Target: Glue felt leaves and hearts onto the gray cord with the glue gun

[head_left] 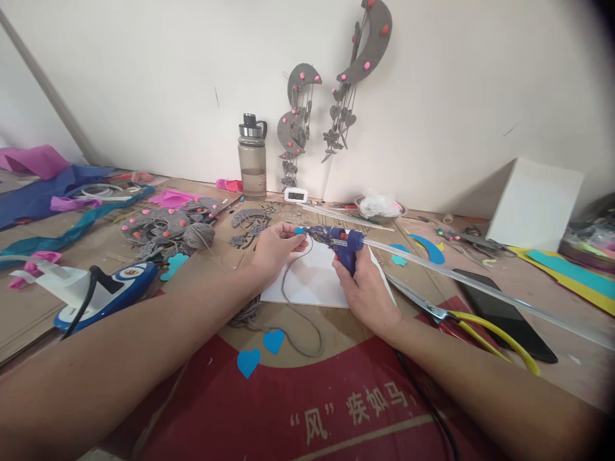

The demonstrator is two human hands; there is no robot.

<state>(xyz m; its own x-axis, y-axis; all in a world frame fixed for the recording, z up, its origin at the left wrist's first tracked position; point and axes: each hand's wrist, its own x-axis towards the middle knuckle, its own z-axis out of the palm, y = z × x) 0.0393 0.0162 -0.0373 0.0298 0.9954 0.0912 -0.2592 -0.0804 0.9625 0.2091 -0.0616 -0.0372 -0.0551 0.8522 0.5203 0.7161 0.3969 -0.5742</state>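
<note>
My left hand is closed in a pinch on a small blue piece, its shape mostly hidden by the fingers. My right hand grips the handle of a dark blue hot glue gun. The gun's nozzle points left and is right at the blue piece; whether they touch I cannot tell. From the gun's back runs a long clear glue stick. Grey yarn loops down from near my left fingers. Both hands are over a sheet of white paper. Two blue hearts lie nearer to me.
Yellow-handled scissors and a black phone lie right. A blue-and-white power strip and grey felt pieces are left. A water bottle stands behind. Grey moon-shaped hangings are on the wall.
</note>
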